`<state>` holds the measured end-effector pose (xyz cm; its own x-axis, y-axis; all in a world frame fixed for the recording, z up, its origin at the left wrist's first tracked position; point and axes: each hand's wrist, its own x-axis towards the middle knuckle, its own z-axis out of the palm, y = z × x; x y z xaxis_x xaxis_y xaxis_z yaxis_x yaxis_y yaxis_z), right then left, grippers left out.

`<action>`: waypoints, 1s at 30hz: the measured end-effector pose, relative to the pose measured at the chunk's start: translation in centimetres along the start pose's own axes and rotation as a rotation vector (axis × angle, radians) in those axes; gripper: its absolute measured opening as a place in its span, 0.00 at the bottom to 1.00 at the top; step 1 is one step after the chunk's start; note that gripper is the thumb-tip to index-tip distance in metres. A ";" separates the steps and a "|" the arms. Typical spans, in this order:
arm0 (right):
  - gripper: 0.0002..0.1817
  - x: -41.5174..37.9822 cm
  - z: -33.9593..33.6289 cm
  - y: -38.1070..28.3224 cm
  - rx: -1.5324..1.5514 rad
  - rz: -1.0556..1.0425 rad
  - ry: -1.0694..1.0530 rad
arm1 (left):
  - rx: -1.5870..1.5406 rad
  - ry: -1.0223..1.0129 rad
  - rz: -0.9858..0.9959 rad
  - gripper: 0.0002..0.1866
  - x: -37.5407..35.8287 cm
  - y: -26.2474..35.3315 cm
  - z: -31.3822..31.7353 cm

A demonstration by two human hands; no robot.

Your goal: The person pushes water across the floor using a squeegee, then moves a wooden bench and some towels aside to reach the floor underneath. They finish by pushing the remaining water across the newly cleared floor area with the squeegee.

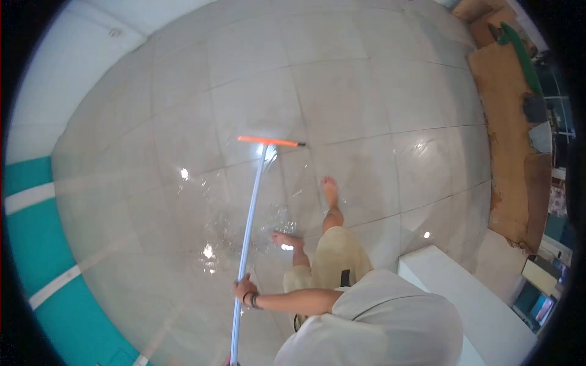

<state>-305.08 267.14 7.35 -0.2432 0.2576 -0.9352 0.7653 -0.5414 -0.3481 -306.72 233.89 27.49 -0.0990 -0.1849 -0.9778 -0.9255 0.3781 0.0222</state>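
A floor squeegee [249,226] with a long pale metal pole and an orange head with a black end slants across the wet tiles, its head resting on the floor ahead of my feet. My right hand [244,288], with dark bands at the wrist, is closed around the pole partway along. At the bottom edge of the view, only a sliver of my left hand [227,362] shows against the pole's upper part; most of it is out of frame. My bare feet stand on the floor, right of the pole.
Water glistens on the grey floor tiles [256,110]. A teal and white wall [36,232] lies to the left. On the right stand a white block-like surface [464,293], brown boards [506,134] and a green object [522,58].
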 end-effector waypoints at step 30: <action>0.29 21.3 -19.6 7.8 -0.024 -0.090 0.412 | 0.228 -0.633 0.260 0.24 11.0 2.1 32.5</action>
<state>-292.58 284.07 -13.98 -0.0548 0.6046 -0.7947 0.7665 -0.4846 -0.4215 -297.83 262.11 9.97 -0.0106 0.4718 -0.8817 -0.7945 0.5314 0.2939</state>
